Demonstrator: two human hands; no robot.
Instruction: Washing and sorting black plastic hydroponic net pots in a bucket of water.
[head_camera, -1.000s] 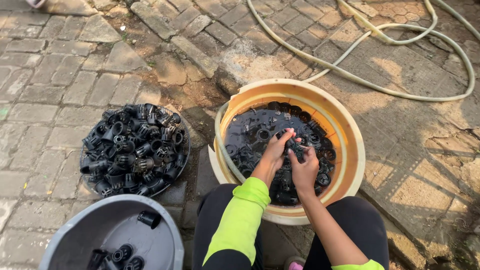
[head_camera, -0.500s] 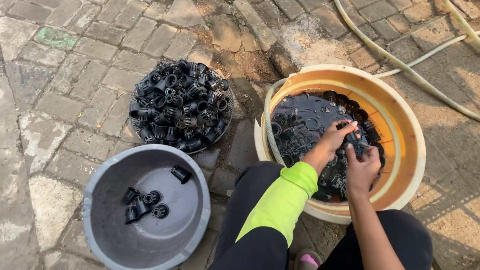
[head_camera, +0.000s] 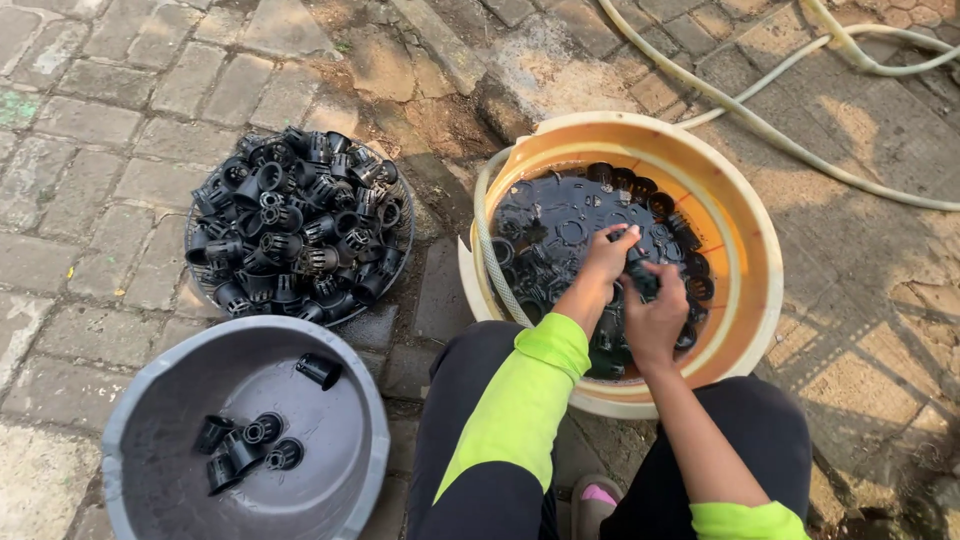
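My left hand (head_camera: 608, 258) and my right hand (head_camera: 655, 312) are together over the yellow tub (head_camera: 752, 250), both gripping one small black net pot (head_camera: 638, 272) just above the dark water. Several more black pots float in the tub. To the left, a round wire basket (head_camera: 398, 262) on the paving is heaped with several black net pots (head_camera: 295, 225). At the lower left a grey basin (head_camera: 345, 400) holds several pots (head_camera: 245, 440), one of them (head_camera: 320, 370) lying apart near its rim.
A pale hose (head_camera: 780, 135) snakes across the brick paving at the upper right and another hose end (head_camera: 485, 240) hangs over the tub's left rim. My knees in dark trousers sit below the tub, a pink sandal (head_camera: 597, 497) between them.
The view has swung left and down, bringing the grey basin and basket more into frame. My hands stay in the tub, still working the same pot.
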